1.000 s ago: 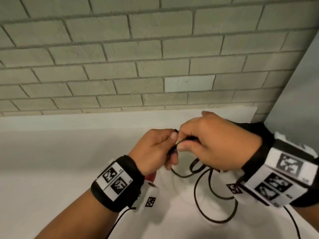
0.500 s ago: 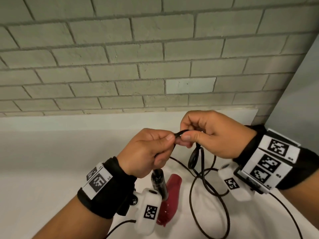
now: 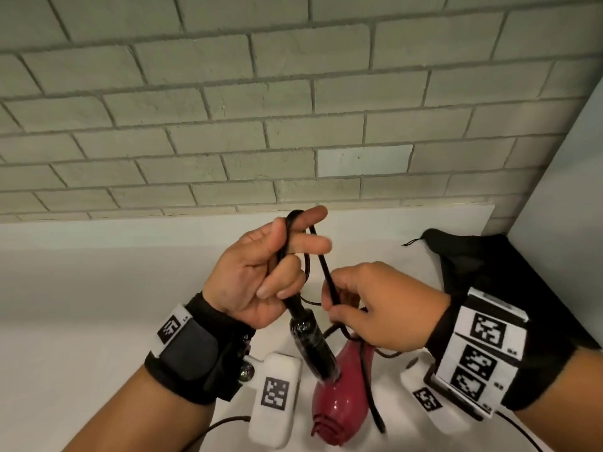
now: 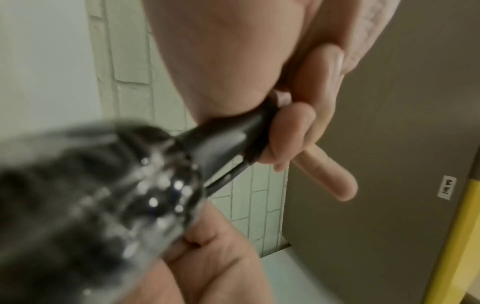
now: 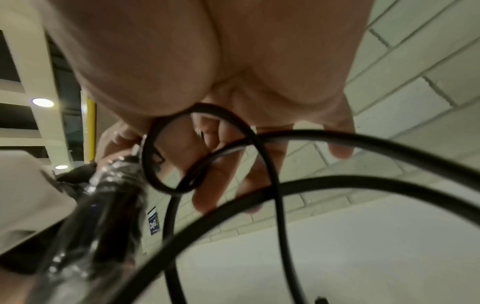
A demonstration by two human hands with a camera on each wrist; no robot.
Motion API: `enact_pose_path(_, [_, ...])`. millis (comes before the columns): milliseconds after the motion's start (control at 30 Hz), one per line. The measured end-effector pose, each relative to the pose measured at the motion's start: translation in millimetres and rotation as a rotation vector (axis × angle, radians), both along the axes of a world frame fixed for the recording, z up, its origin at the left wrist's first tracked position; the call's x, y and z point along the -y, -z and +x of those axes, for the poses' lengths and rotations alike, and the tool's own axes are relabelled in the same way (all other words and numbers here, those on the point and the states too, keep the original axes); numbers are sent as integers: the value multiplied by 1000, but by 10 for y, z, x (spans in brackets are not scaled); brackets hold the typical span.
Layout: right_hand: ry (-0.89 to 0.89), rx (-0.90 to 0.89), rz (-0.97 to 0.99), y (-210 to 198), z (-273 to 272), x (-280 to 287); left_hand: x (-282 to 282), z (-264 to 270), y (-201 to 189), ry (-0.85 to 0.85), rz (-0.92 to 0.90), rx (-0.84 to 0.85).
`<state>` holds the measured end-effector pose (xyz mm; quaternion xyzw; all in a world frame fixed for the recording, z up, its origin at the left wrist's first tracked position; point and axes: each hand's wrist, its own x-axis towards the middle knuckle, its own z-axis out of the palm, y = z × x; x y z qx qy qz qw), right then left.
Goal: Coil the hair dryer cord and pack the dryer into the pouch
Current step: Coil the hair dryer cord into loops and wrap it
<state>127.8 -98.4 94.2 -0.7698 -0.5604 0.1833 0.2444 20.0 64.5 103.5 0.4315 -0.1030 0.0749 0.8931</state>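
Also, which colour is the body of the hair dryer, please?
Dark red, glossy; the hair dryer body shows best in the head view.

Camera layout: one head view, two wrist views, all close on the hands.

Head camera looks forward and down at both hands above a white counter, brick wall behind. Left wrist camera looks along the palm, very near the dryer handle, blurred. Right wrist camera looks up from under the hand through cord loops. All three share handle, cord and brick wall.
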Motion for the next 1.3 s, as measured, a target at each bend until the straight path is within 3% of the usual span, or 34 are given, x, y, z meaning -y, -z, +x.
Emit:
enact_pose_path(100, [-26,177,-125,-64,-25,-5,23,32,43,-65,-11,-36])
enact_pose_path(300, [-76,335,-298,40,-311,81,-143,181,-51,-320,-140,-117])
enact_pose_path(567, [-93,461,162,-120,-384,101,-123,279,-102,-574,-62,-255])
enact_pose_path(633, [-83,415,239,-249,-320,115,-2,311,-98,-626,69,-278])
enact_pose_path(700, [-91,404,333,-488,-264,136,178,308,-69,-631,375,-308])
enact_pose_path(767, [-48,363,395,-701,-98,129,331,262,-48,-524,630,-282])
enact_pose_path(800, [-5,338,414,-775,19,118,371,241,-52,-436,648,-247])
enact_pose_path(933, [149,112,487,-692,413,26,318,205,-116,-220,529,-122])
enact_pose_path(1167, [82,-428,652,-309,439,-176,257,182,-50,-173,275,-123])
enact_pose_path(1233, [132,-479,689,-203,448,-173,220,173,-26,-172,230,-128])
enact_pose_path(1300, [151,-405,701,-122,455,-155,182,170,-2,-173,209,-151])
